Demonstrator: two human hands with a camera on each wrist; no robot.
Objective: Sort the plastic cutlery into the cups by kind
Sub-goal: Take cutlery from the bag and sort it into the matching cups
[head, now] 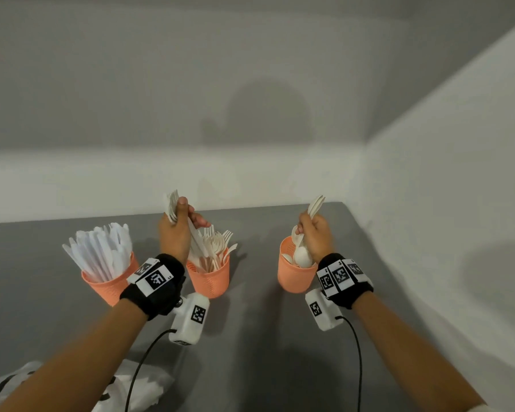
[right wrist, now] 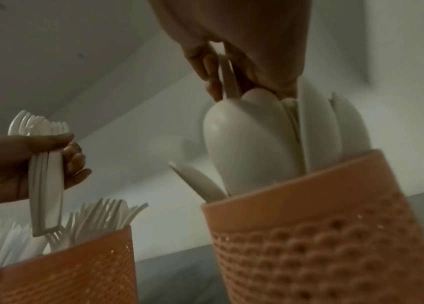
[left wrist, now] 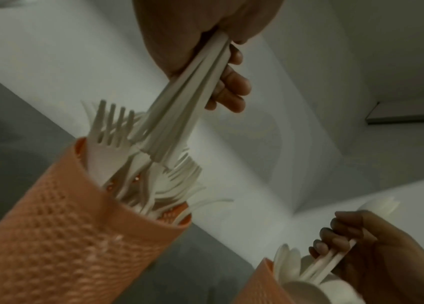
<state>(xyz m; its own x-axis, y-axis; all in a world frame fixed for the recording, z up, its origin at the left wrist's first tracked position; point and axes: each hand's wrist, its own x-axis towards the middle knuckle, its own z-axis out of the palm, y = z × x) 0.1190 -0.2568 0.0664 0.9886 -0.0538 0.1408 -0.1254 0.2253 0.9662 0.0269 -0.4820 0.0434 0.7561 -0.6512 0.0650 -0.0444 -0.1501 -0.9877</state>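
- Left hand [head: 175, 233] closed round a bundle of white plastic forks [left wrist: 179, 115], tines up, handle ends hanging just above the middle perforated orange plastic cup [head: 210, 278] already bristling with forks.
- Right hand [head: 314, 236] gripping a few white plastic spoons [head: 315, 206] by the handles, directly over the right perforated orange plastic cup [head: 292, 276], at 3 o'clock from the fork cup; pale spoon bowls [right wrist: 244, 144] crowding its mouth.
- Third orange cup [head: 107, 285], at 9 o'clock from the fork cup and leaning outward, packed with white plastic knives [head: 101, 251].
- Handling, as a judgement: very light, thin and smooth pieces, likely to slide against one another and fan out of a loose hold; stiff enough to drop in handle first, but liable to snap at tines or neck if forced. Best taken mid-handle as a tight bunch, then released straight down.
- In the way: forks already standing splayed in the middle cup, their tines apt to catch the descending handles; the spoon cup similarly full. Light cups, probably easy to tip with a sideways knock, the leaning knife cup most of all.
- Around: grey table [head: 250, 337], white walls behind and at 3 o'clock, crumpled white plastic bag with black markings [head: 137, 385] at 7 o'clock near the left forearm, black cables trailing from both wrist cameras.
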